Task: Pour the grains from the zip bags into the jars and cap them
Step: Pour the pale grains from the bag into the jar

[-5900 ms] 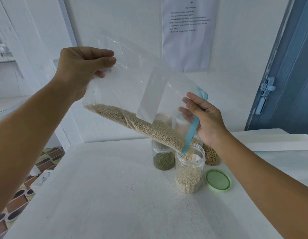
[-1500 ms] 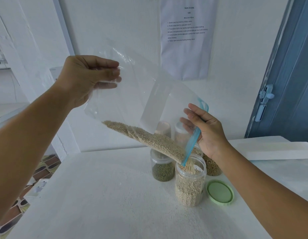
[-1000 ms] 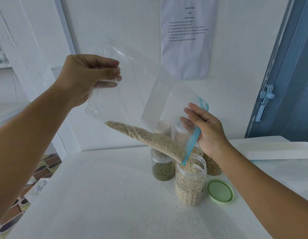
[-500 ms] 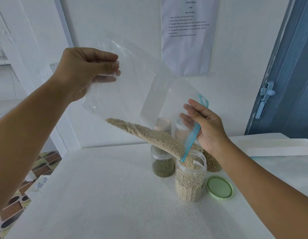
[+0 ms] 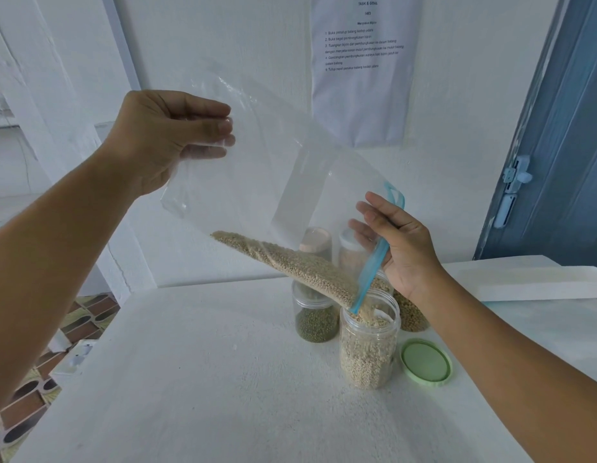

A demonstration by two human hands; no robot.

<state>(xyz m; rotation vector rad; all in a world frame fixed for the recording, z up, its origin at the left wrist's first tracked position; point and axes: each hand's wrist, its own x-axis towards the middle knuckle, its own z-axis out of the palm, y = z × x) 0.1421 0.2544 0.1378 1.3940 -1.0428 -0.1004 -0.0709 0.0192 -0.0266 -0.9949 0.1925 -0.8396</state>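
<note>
the left hand point(image 5: 163, 135) pinches the raised bottom corner of the clear zip bag point(image 5: 257, 168), and the right hand point(image 5: 402, 248) grips its blue zipper mouth over the open jar point(image 5: 369, 345) on the white table point(image 5: 207, 379). pale grains point(image 5: 300, 262) slide into it, a green lid point(image 5: 425, 361) lying just beside. the wall sheet point(image 5: 364, 68) reads "task & goal"; the lines below are too small to read surely.

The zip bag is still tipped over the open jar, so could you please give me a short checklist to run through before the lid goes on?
1. Zip bag emptied: not ok, pale grains remain inside.
2. Bag mouth over the open jar: ok.
3. Both hands holding the bag, left hand at its bottom, right hand at the blue zip: ok.
4. Room left in the jar: ok, grains sit below the rim.
5. Green lid within reach beside the jar: ok.
6. Spilled grains on the table: cannot tell.
</note>
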